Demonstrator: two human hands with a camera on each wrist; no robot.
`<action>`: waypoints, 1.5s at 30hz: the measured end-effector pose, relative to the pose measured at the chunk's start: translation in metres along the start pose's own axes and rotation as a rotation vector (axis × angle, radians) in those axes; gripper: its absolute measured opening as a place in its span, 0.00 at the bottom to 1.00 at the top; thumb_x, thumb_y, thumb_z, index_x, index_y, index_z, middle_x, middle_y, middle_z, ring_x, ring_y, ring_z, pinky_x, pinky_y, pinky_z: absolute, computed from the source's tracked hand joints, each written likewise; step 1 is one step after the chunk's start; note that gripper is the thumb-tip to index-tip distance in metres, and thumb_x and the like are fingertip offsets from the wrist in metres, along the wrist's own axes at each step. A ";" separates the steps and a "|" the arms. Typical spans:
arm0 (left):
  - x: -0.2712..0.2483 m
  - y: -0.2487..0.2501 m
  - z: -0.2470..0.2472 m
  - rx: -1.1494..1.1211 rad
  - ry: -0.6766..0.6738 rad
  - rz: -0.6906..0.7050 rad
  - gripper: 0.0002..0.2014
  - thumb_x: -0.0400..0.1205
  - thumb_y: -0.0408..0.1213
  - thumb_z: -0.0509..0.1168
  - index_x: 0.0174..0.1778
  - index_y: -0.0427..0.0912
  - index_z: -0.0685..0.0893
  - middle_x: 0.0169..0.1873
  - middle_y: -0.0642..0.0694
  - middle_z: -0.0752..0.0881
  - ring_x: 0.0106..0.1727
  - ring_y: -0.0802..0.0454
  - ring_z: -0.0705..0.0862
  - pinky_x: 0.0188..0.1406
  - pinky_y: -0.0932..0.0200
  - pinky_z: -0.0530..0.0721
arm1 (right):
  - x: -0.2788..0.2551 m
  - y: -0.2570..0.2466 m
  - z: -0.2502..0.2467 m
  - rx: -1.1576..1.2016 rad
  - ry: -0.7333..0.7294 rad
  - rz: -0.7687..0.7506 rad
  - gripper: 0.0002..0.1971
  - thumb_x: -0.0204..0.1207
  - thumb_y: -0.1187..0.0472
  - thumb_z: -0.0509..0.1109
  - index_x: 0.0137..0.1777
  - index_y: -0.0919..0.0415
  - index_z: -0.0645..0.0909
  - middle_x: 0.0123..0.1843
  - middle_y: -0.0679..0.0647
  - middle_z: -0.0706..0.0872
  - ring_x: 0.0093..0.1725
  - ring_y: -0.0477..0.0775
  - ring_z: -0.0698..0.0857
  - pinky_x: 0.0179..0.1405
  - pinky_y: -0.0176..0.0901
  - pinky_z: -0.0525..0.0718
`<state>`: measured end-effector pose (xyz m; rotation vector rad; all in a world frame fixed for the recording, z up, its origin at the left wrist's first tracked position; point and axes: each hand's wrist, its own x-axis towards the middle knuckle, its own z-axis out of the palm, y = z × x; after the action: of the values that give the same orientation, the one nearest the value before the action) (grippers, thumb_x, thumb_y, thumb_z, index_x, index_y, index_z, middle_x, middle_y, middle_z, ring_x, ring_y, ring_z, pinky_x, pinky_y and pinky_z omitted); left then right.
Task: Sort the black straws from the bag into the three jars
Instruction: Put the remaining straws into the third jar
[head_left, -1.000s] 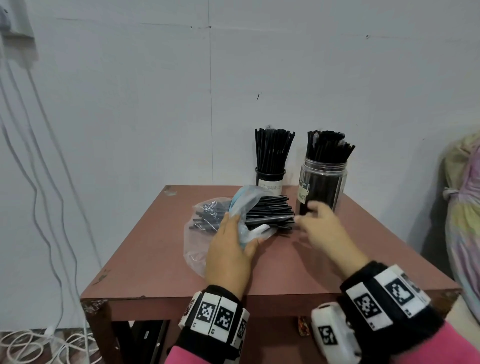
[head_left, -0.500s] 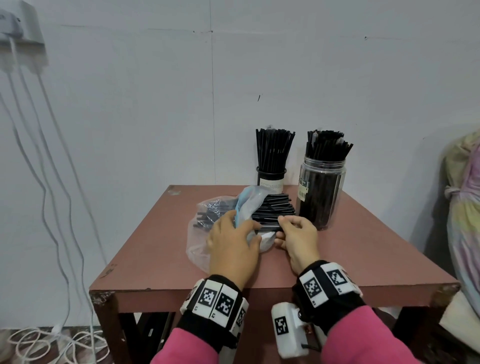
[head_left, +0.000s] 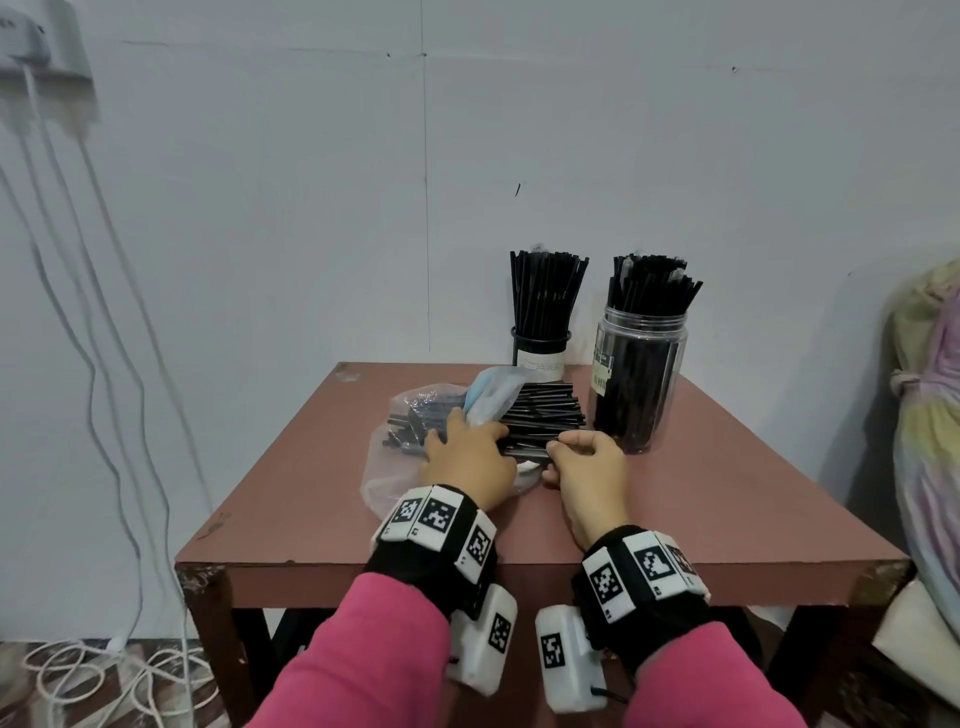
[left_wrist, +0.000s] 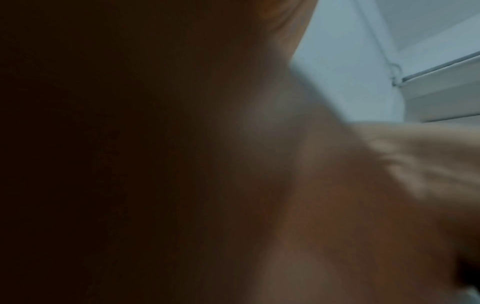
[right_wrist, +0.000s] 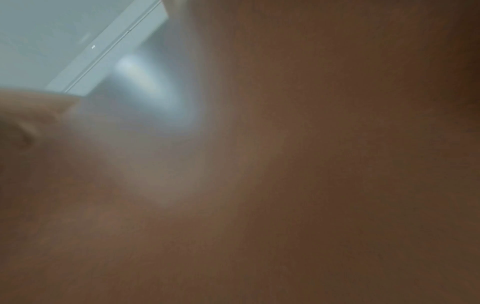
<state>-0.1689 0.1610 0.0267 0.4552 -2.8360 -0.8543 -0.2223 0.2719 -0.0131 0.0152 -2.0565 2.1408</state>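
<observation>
Black straws (head_left: 540, 418) spilling from clear bag (head_left: 400, 415), right hand (head_left: 587, 467) fingers pinching some, left hand (head_left: 467, 457) flat on bag

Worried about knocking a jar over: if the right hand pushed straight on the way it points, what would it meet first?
Probably the loose black straws its right hand fingers already curl against; the clear jar stands just right of that line, though depth is unclear.

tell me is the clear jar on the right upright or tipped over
Upright: the clear jar stands on its base on the table, black straws sticking up out of its open mouth.
</observation>
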 end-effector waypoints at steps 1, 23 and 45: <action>0.000 -0.005 0.003 -0.013 0.037 0.008 0.24 0.81 0.43 0.61 0.74 0.61 0.73 0.83 0.47 0.54 0.81 0.36 0.53 0.79 0.39 0.60 | 0.000 0.000 0.001 -0.015 -0.005 -0.008 0.09 0.74 0.66 0.74 0.42 0.51 0.78 0.44 0.53 0.84 0.27 0.46 0.84 0.47 0.53 0.89; -0.005 -0.019 0.014 -0.021 0.164 0.089 0.26 0.80 0.45 0.61 0.75 0.70 0.69 0.83 0.48 0.55 0.80 0.40 0.55 0.78 0.41 0.60 | -0.008 0.001 0.001 -0.052 -0.174 -0.160 0.11 0.70 0.66 0.78 0.43 0.47 0.87 0.47 0.51 0.91 0.50 0.54 0.89 0.59 0.59 0.86; 0.001 -0.023 0.021 -0.002 0.294 0.095 0.18 0.82 0.40 0.60 0.69 0.56 0.73 0.80 0.44 0.59 0.74 0.37 0.61 0.70 0.39 0.70 | -0.016 -0.006 -0.001 0.073 -0.325 -0.204 0.21 0.67 0.84 0.71 0.50 0.58 0.87 0.49 0.61 0.90 0.52 0.60 0.89 0.54 0.47 0.87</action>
<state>-0.1685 0.1534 -0.0035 0.4050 -2.5643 -0.7081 -0.2051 0.2717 -0.0091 0.5931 -2.0287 2.1989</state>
